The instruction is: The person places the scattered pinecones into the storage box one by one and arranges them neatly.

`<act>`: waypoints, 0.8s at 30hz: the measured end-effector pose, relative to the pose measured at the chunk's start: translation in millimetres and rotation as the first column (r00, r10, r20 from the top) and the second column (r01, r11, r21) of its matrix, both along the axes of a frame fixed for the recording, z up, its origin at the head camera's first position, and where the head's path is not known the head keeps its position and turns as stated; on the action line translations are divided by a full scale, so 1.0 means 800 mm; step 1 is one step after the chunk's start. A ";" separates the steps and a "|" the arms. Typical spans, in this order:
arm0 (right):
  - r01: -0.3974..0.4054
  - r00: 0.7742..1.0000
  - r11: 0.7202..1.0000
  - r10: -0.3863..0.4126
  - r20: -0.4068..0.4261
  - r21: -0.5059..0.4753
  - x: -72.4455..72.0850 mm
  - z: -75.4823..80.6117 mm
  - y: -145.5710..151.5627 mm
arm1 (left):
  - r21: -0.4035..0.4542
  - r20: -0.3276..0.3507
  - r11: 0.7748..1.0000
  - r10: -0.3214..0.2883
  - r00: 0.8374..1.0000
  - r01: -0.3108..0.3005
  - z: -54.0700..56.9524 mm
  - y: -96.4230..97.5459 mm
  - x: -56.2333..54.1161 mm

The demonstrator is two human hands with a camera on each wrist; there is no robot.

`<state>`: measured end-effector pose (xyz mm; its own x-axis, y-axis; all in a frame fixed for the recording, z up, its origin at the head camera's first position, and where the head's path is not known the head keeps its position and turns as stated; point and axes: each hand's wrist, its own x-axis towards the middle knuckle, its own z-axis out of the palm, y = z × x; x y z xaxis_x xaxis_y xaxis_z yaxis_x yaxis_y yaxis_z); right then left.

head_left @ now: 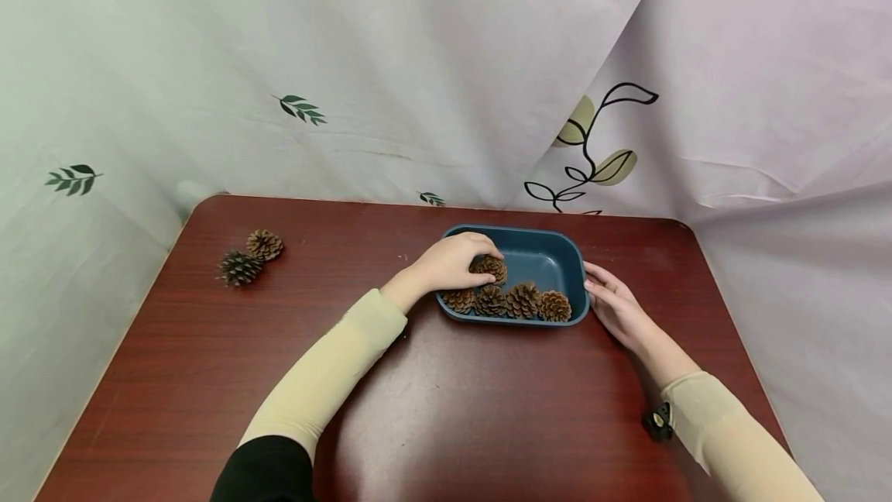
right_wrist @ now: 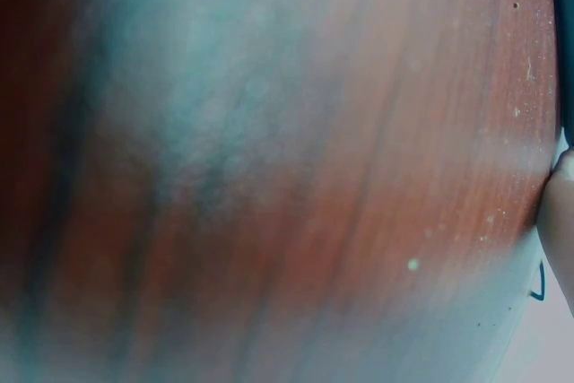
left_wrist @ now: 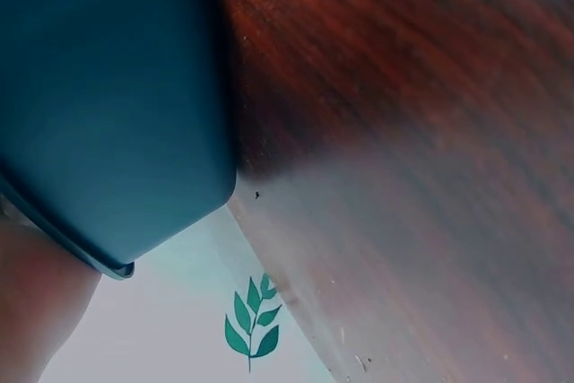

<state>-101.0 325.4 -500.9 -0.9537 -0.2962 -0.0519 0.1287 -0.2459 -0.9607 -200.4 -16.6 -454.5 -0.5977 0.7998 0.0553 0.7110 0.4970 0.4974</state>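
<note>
A blue plastic tray point(head_left: 533, 237) stands toward the back of the table, right of its middle. Reaching over its left wall, my left hand point(head_left: 460, 260) grips a brown pine cone point(head_left: 496, 268) between thumb and fingers, inside the tray. Several more pine cones point(head_left: 523, 300) line the tray's near side. My right hand point(head_left: 619, 307) touches the outside of the right wall with fairly straight fingers. In the left wrist view the tray's outer wall point(left_wrist: 117, 105) fills the upper left, with part of the hand point(left_wrist: 40, 298) below it; the held cone is hidden there.
Two loose pine cones lie close together at the table's back left, one lighter brown point(head_left: 265, 245) and one darker point(head_left: 240, 268). A pale curtain with leaf prints point(head_left: 418, 60) hangs behind the reddish-brown table point(head_left: 488, 409). A small dark object point(head_left: 657, 422) is at the right wrist.
</note>
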 end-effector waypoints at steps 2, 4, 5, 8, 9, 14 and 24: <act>0.001 1.000 1.000 -0.001 0.004 0.002 0.000 0.000 0.000 | -0.001 0.006 1.000 0.000 1.000 0.001 0.000 0.000 0.000; 0.001 1.000 1.000 -0.002 0.008 0.006 0.001 0.000 0.000 | -0.003 0.011 1.000 -0.001 1.000 0.001 0.001 0.000 0.000; 0.001 1.000 1.000 -0.001 0.009 0.008 0.001 0.000 0.001 | -0.004 0.012 1.000 -0.002 1.000 0.002 0.001 0.000 -0.001; 0.001 1.000 1.000 -0.001 0.008 0.011 0.001 0.000 0.000 | 0.000 0.014 1.000 -0.002 1.000 0.002 0.002 -0.001 -0.001; 0.000 1.000 1.000 0.000 0.007 0.010 0.001 0.000 0.000 | 0.003 0.016 1.000 0.001 1.000 -0.001 0.003 -0.002 -0.001; -0.003 1.000 1.000 0.003 0.001 -0.002 0.001 -0.001 0.000 | 0.031 0.003 0.999 0.017 1.000 -0.017 0.007 -0.007 -0.002; 0.001 1.000 1.000 -0.001 0.000 0.003 0.000 -0.001 0.000 | 0.143 0.009 0.986 0.084 0.996 -0.084 0.009 -0.034 0.003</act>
<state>-100.9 325.5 -501.8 -0.9541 -0.2947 -0.0529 0.1284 -0.2431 -0.9615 -198.0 -43.7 -447.2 -0.6630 0.7305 0.1638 0.6682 0.4788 0.5694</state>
